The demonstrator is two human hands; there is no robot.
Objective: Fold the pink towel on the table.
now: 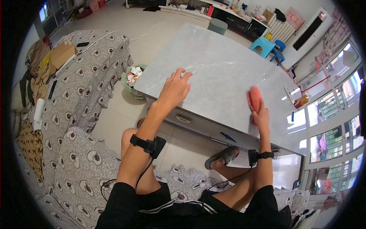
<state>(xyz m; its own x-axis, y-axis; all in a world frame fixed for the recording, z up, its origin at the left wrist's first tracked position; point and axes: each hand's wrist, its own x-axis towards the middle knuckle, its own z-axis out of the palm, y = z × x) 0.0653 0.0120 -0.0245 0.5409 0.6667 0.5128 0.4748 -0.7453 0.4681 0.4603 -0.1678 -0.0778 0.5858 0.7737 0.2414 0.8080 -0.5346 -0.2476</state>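
A large grey marble-patterned table (217, 77) with a glossy top stands before me. My right hand (261, 114) grips a folded red-pink cloth (255, 98) on the right part of the tabletop, its fingers along the cloth's near end. My left hand (175, 87) is over the left part of the table near the front edge, fingers apart and bent, with nothing in it. Whether its fingertips touch the surface I cannot tell. Both forearms wear black straps with small black devices and cables.
A waste bin (129, 83) with a green liner and rubbish stands at the table's left corner. On the table's right lie a white-framed item (289, 95), a bag (302, 101) and a small blue object (292, 116). A patterned-cover sofa (85, 86) is left; stools stand beyond the table.
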